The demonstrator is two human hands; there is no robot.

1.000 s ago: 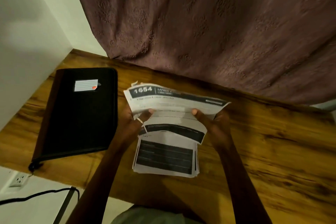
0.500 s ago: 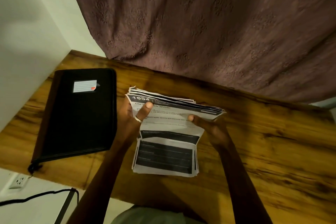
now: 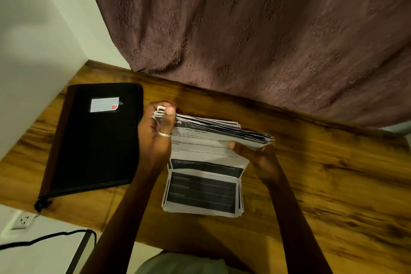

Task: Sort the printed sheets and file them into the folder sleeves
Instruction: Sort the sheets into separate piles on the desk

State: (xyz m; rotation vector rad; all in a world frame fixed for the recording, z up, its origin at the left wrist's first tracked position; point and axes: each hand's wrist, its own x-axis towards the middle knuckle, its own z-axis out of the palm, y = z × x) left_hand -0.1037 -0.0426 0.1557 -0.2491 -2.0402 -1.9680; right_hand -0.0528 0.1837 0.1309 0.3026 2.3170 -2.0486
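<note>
Watching the head cam feed from my end: the left hand (image 3: pixel 155 138) pinches the top-left corner of the stack of printed sheets (image 3: pixel 201 193), thumb on the front, fingers curled behind, with a silver ring (image 3: pixel 165 134) on 1 finger. The right hand (image 3: pixel 258 155) grips the right edge, thumb flat on the top page and fingers tucked underneath. The stack's upper half is bent up toward the camera while the lower half lies flat on the surface (image 3: pixel 329 184), right in front of the person.

My read is that this is the sorting bit, riffling the corners to see each header. To do it well I'd fan the corner loosely with the left thumb and let the right hand clamp, so nothing slides out of order. The paper is thin and floppy, creased across the middle, with ragged uneven edges and heavy black print blocks.

The black folder (image 3: pixel 95 144) lies closed just to the left, apart from the stack. It looks matte and leathery, with a brown spine, rounded corners and a white lined label (image 3: pixel 104 104). The top is glossy wood-grain, and there's an embossed mauve curtain (image 3: pixel 244 29) behind.
</note>
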